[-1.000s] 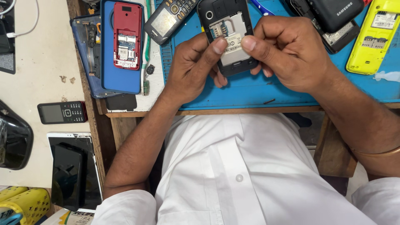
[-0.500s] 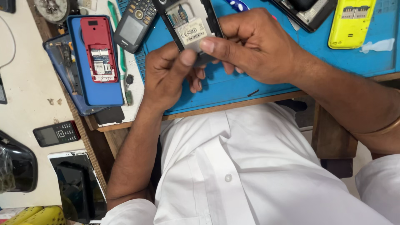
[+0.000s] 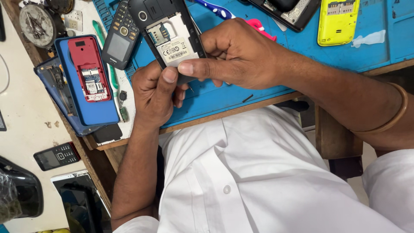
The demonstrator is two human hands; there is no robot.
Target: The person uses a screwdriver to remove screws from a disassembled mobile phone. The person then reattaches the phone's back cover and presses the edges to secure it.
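- Both hands held a black phone [image 3: 169, 36] with its back cover off, above the near edge of the blue mat [image 3: 267, 92].
- The left hand [image 3: 155, 92] was closed on its lower end.
- The right hand [image 3: 235, 56] pinched its side, thumb flat on the open back.
- A red phone [image 3: 89, 69] lay open at the bench's left edge.
- A yellow phone [image 3: 337, 20] lay at the mat's far right.

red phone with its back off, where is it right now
In the head view the red phone lies at the left on a blue case, left of the left hand and beside a dark keypad phone.
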